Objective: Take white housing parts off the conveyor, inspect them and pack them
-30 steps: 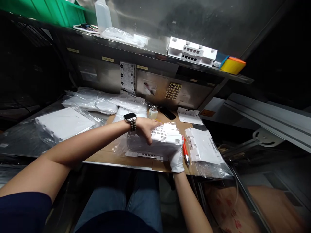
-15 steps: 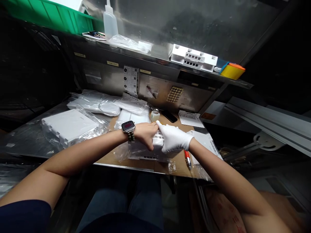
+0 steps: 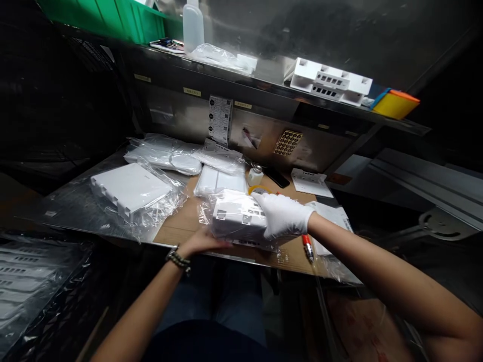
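A white plastic housing in a clear bag [image 3: 234, 217] lies on the cardboard mat [image 3: 181, 226] at the bench's front edge. My right hand [image 3: 284, 215], in a white glove, lies on top of its right end with the fingers curled over it. My left hand [image 3: 204, 242], bare with a bead bracelet at the wrist, is at the near left edge of the bagged housing, fingers under its rim. A red pen [image 3: 308, 246] lies just right of my gloved hand.
Another bagged white housing [image 3: 130, 188] sits to the left, more bagged parts [image 3: 166, 156] behind it. A small bottle [image 3: 255, 176], a black phone [image 3: 277, 177] and a white plate [image 3: 310, 182] lie at the back. The shelf above holds a white housing [image 3: 330, 81], green bin [image 3: 113, 15] and bottle [image 3: 193, 22].
My left hand has moved from the top of the bagged housing down to its near left edge. My gloved right hand stays on top. The view has shifted left.
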{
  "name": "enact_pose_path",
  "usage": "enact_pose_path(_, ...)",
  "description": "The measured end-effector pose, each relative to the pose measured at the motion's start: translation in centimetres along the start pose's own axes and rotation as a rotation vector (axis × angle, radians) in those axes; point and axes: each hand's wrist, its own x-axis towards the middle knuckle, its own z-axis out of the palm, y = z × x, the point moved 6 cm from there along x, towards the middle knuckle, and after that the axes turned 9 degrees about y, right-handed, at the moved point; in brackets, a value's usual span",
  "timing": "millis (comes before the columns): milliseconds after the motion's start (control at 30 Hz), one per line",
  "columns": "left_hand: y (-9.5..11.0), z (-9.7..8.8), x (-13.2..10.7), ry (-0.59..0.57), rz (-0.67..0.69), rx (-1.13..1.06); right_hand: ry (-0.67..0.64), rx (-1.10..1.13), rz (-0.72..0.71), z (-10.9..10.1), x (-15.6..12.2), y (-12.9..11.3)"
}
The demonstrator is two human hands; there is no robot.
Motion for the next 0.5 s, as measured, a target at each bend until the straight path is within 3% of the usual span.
enact_pose_path(67, -1.6, 2.2, 0.9, 0.035, -0.047, -0.055, -0.01, -0.028, -0.006, 0.3, 0.6, -0.2)
enact_pose_path(167, -2.2, 3.2, 2.3, 0.051, -0.08, -0.107, -0.057, -0.017, 0.012, 0.7, 1.4, 0.3)
enact_pose_path(333, -2.0, 1.9, 3.5, 0.044, -0.061, -0.09, -0.079, 0.05, 0.024, 0.5, 1.7, 1.0)
enact_pose_path(500, -1.6, 0.7, 3.1, 0.013, -0.041, 0.036, -0.075, 0.056, 0.062, -0.2, 0.3, 0.3)
